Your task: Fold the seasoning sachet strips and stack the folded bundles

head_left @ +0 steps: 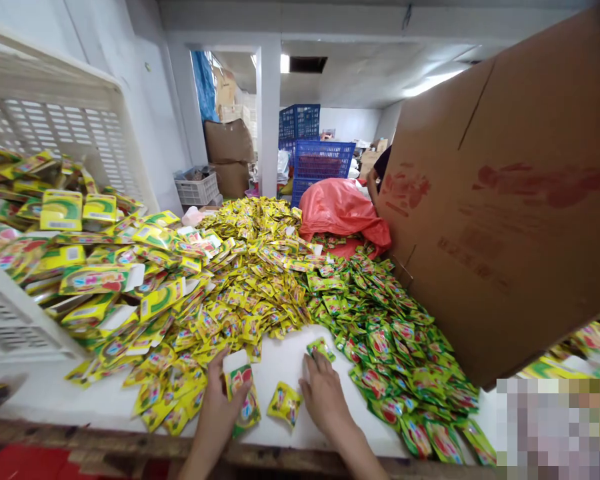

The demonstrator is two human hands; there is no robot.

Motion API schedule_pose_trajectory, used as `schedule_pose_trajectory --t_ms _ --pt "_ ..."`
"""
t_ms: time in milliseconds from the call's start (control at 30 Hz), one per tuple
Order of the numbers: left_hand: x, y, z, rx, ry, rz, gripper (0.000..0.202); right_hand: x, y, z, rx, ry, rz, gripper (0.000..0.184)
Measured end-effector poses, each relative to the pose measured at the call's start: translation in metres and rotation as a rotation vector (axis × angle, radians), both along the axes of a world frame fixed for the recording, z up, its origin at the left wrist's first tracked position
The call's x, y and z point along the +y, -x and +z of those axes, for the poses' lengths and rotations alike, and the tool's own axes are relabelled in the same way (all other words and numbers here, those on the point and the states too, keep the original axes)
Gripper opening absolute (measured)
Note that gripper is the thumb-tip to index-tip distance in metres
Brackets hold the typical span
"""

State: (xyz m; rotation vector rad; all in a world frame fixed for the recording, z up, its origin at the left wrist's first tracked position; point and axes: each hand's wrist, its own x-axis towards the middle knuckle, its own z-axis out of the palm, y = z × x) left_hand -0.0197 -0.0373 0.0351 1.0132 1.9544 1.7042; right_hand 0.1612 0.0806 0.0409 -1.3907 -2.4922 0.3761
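My left hand (216, 400) is closed around a small yellow-green carton (249, 403) with a white flap standing up at its top end. My right hand (326, 399) lies low over the white tabletop (300, 340), fingers stretched forward, their tips at a green sachet (322, 348). Between the two hands a single yellow sachet (284, 403) lies flat. Beyond them spreads a heap of yellow sachets (250, 293), and to the right a heap of green sachets (390, 347). Whether the right fingertips pinch the green sachet is hard to see.
At the left, a tipped white crate (25, 313) spills small cartons (97, 279) onto the table. A large cardboard box (505, 200) leans in from the right. Behind the heaps are a red sack (340, 207), blue crates (323, 160) and part of another person (379, 170).
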Motion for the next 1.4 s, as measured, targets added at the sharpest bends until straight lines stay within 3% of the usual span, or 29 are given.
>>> schedule_pose_trajectory --t_ms 100,200,433,633,967,1400 --pt "0.001 0.002 -0.002 -0.052 -0.043 -0.033 0.068 -0.003 -0.006 0.010 0.055 -0.012 0.029 0.039" --pt "0.001 0.002 -0.001 -0.136 -0.077 -0.079 0.073 0.006 -0.006 0.014 0.020 -0.054 -0.066 0.036" --pt "0.000 0.001 0.002 -0.196 -0.119 -0.081 0.074 0.015 -0.005 -0.002 -0.003 0.020 -0.136 0.039" --pt "-0.001 0.002 0.005 -0.157 -0.079 -0.077 0.073 0.011 -0.014 -0.001 0.048 -0.015 -0.126 0.036" --pt "-0.001 0.001 0.009 -0.138 -0.040 -0.080 0.069 0.001 -0.022 -0.001 0.178 0.003 -0.014 0.020" --pt "-0.002 0.002 0.008 -0.149 -0.021 -0.097 0.063 -0.018 -0.024 0.008 0.451 0.132 0.126 0.018"
